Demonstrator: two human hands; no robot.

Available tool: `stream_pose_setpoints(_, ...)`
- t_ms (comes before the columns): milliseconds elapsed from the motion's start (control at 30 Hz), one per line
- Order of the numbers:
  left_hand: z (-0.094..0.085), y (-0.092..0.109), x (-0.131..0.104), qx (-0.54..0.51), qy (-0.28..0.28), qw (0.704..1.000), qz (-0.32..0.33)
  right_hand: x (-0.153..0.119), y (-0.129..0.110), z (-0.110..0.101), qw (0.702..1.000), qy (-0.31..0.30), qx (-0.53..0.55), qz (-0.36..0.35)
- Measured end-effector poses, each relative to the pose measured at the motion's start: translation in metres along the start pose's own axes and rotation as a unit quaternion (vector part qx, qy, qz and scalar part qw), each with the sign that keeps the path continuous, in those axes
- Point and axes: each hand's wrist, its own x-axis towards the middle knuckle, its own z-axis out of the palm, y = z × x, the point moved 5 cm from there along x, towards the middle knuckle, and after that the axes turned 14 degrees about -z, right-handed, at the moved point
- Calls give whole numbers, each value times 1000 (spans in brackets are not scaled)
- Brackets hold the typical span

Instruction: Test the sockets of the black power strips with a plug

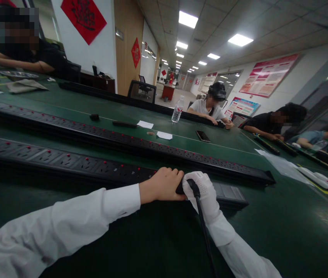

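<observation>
A long black power strip (77,163) with a row of sockets and red dots lies across the green table in front of me. My left hand (165,184), bare, is wrapped over this strip towards its right end. Right beside it, my right hand (201,189) in a white dotted glove is closed around a black plug (192,186) at the strip. A black cable (204,227) runs from the plug down towards me. The plug's front is hidden, so I cannot tell whether it sits in a socket.
A second power strip (117,138) lies just behind. Farther back are a water bottle (177,111), a phone (202,136), paper slips (164,135) and a small black block (94,117). Several people sit around the table; a plastic sheet (282,166) lies at right.
</observation>
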Motion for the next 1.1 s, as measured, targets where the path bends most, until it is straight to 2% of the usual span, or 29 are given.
stream_pose_setpoints(367, 0, -1, 0, -6, 0, 1000, 2, 0, 1, 1, 1000, 13, -5, -11)
stream_pose_setpoints(1100, 1, 0, 0, 0, 1, 1000, 2, 1, -1, -3, 999, -2, -29, -12)
